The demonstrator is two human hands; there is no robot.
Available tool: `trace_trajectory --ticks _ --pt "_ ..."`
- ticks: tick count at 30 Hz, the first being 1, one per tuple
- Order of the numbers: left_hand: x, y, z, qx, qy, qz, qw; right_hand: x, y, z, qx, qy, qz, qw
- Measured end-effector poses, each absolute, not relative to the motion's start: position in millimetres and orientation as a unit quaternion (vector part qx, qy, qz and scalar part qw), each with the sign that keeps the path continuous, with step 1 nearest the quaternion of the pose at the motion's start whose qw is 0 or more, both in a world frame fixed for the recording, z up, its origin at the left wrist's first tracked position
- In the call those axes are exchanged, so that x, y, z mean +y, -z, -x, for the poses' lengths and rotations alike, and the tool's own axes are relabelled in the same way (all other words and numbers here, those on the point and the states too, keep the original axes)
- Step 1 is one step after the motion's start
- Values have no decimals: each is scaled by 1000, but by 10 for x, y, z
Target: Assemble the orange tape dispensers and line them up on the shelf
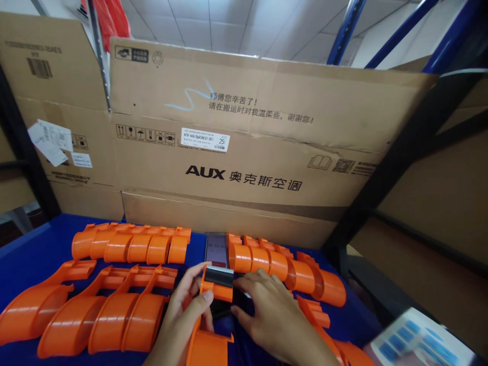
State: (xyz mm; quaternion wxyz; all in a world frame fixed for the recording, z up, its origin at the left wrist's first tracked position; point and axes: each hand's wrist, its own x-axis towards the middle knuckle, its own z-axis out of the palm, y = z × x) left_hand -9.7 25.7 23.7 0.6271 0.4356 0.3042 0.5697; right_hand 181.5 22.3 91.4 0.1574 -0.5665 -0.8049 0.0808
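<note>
My left hand (pixel 186 305) is closed on an orange tape dispenser (pixel 216 292), its thumb pressed on the front. A black strip and a toothed metal blade (pixel 219 269) are at its upper end. The lower curved part runs down towards the bottom edge of the picture. My right hand (pixel 269 305) is just right of the dispenser's head, thumb and index finger apart, with nothing plainly held between them. Its other fingers are bent and partly hidden. Below the dispenser's head lies a dark object (pixel 221 308), mostly covered and too unclear to name.
Several more orange dispensers stand in rows on the blue surface (pixel 190 249), at left (pixel 64 317) and right (pixel 278 264). A phone-like screen (pixel 216 249) lies behind my hands. Large cardboard panels (pixel 244 137) form the back. A black post (pixel 366 198) and a blurred printed box (pixel 419 338) are at right.
</note>
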Motion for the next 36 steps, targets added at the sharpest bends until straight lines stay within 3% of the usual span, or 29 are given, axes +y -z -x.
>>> trace_trajectory --ticks 21,36 --pt "258 -239 101 295 -559 -443 635 270 -908 -1777 -799 -63 593 79" --pt "245 -257 108 298 -549 -440 645 286 -889 -1732 -798 -84 580 140"
